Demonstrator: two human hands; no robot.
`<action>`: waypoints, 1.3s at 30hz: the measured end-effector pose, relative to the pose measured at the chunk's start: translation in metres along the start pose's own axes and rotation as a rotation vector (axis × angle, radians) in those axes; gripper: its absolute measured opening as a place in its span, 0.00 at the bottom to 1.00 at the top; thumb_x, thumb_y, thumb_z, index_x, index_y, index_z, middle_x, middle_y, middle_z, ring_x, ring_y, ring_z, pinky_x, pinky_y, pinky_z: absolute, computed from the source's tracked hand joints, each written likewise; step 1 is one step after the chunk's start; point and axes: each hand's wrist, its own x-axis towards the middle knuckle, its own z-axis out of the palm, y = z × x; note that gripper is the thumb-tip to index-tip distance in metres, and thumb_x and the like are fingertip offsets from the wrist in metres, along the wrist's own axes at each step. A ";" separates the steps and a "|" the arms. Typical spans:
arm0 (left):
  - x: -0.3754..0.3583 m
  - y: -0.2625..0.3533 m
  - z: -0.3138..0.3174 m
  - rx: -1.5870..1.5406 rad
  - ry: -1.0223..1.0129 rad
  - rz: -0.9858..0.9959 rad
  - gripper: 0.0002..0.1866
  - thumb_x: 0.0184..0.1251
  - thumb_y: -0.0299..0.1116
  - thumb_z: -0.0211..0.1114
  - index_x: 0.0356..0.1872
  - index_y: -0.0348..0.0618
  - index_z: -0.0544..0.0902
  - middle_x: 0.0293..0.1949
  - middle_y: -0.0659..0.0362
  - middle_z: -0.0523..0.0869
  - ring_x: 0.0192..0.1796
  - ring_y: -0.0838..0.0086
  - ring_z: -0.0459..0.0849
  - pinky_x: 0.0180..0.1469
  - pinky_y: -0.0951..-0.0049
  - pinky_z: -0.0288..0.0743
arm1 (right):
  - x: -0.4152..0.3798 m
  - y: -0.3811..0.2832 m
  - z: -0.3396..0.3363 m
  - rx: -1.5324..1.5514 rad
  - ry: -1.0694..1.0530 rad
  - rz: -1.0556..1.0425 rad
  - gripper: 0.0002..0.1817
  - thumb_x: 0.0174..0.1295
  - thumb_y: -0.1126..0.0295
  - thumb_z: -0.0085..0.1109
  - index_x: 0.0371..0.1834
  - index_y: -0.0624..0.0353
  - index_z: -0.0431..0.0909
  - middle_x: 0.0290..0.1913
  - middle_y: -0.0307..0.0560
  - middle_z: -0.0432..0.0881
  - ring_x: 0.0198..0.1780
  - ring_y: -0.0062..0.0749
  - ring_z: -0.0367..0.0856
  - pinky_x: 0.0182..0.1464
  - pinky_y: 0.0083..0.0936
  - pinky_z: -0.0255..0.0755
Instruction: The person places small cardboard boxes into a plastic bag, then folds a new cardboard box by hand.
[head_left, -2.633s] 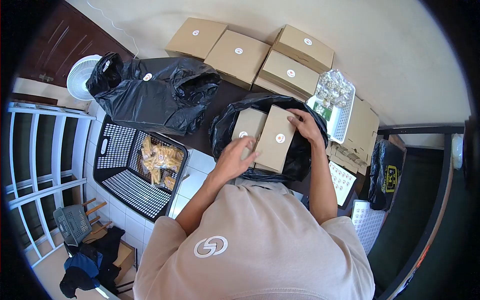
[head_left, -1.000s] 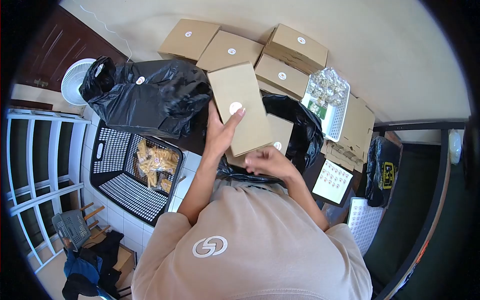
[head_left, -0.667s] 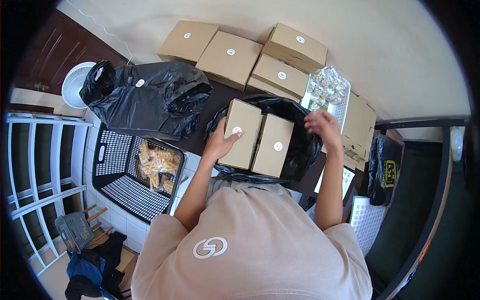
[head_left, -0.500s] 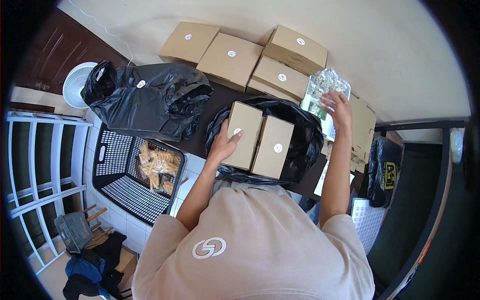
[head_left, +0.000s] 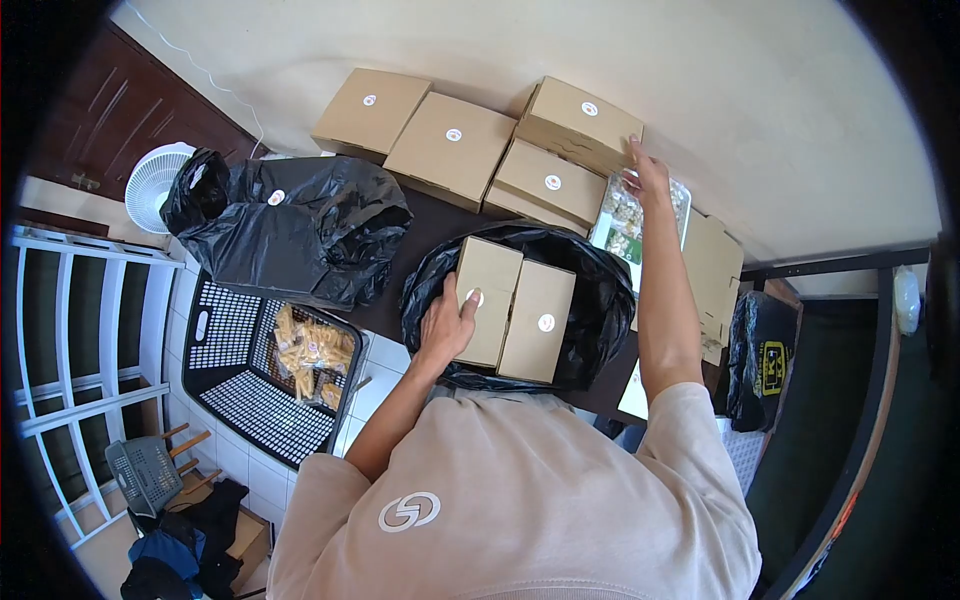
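Far left: a white fan (head_left: 150, 180) and a black perforated crate (head_left: 240, 350) holding yellowish packets (head_left: 310, 350); their print is too small to read. A stuffed black bag (head_left: 290, 225) lies on the dark desk (head_left: 435, 222), bearing a round white sticker. Centre: your left hand (head_left: 445, 325) rests flat, fingers (head_left: 462, 300) spread and relaxed, on the left box (head_left: 487, 300) of two standing side by side inside an open black bag (head_left: 590, 300); the right box (head_left: 535, 320) touches it. Each carries a round sticker, illegible. Right: your right arm stretches forward, the right hand (head_left: 648, 178) with fingers extended touching the corner of the upper stacked box (head_left: 580, 120), gripping nothing visibly, above a white tray (head_left: 612, 225) of small packets. A black pouch (head_left: 760, 355) shows yellow lettering, unreadable.
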 end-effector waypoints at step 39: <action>0.032 -0.003 0.020 -0.094 0.111 0.477 0.36 0.69 0.32 0.62 0.72 0.29 0.56 0.71 0.36 0.62 0.73 0.46 0.63 0.74 0.59 0.57 | -0.229 0.119 -0.001 -0.753 0.027 -0.673 0.39 0.53 0.51 0.72 0.64 0.63 0.70 0.62 0.63 0.69 0.62 0.58 0.70 0.63 0.44 0.67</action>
